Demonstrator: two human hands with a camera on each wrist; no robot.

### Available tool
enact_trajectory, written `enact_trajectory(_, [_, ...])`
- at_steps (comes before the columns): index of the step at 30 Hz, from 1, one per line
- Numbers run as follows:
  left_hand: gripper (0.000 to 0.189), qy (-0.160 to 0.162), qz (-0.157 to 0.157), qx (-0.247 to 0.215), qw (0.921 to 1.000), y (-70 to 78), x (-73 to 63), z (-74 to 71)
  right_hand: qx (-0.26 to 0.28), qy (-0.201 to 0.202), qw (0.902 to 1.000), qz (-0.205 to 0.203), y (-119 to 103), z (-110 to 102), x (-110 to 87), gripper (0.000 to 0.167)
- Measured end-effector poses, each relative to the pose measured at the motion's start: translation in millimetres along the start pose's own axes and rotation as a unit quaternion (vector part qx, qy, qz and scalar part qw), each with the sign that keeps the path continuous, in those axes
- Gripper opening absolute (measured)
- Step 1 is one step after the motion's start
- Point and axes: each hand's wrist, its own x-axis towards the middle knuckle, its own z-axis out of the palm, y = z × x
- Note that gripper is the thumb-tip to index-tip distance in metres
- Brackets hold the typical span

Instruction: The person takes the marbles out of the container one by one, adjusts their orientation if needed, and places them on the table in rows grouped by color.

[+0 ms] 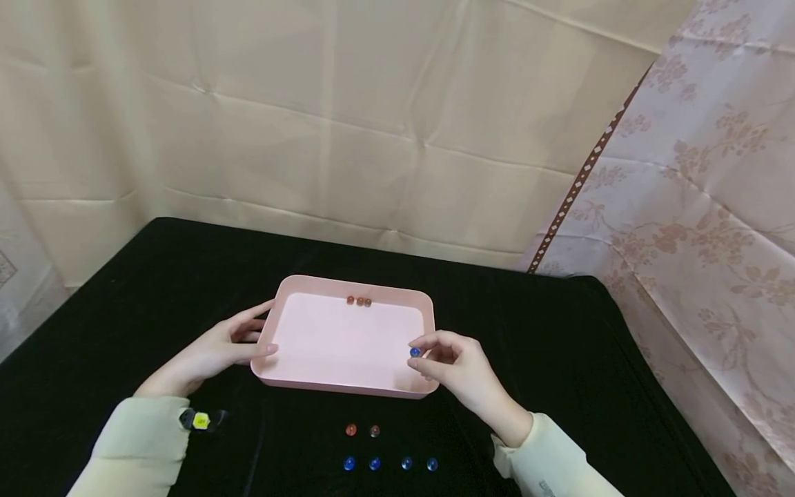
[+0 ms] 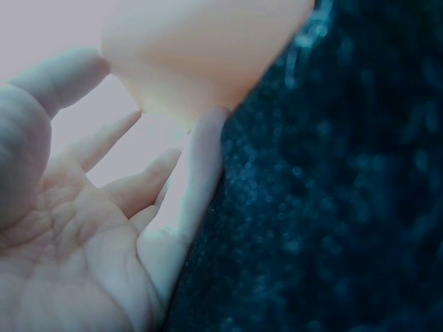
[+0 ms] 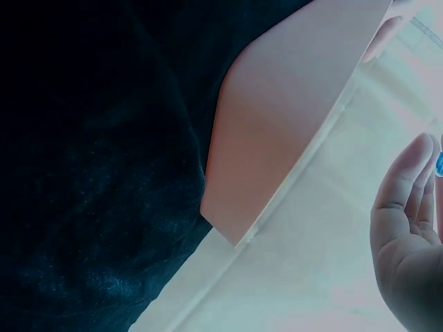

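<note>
Your right hand [image 1: 462,366] is pinching one blue marble [image 1: 415,352] over one pink tray [image 1: 341,345], whose long axis is running to your left hand [image 1: 214,350], gripping its end. Three reddish marbles [image 1: 360,301] are lying inside, beyond your right hand; two reddish-brown marbles [image 1: 350,430] and four blue marbles [image 1: 375,463] are lying nearer you.

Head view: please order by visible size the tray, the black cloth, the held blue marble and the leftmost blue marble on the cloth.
1. Cloth
2. Tray
3. Held marble and leftmost blue marble: they look alike, so not ranked.
</note>
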Motion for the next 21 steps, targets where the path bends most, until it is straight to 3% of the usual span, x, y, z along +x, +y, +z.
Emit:
enact_trajectory(13, [0.085,-0.002,0.009,-0.005,0.9999,0.9,0.3,0.9,0.009,-0.026,0.9996,-0.006,4,-3,-18.6,0.026])
enact_trajectory(21, [0.087,-0.004,-0.003,-0.008,1.0000,2.5,-1.1,-0.4,-0.015,-0.048,0.9986,0.015,14,-4,-31.6,0.026])
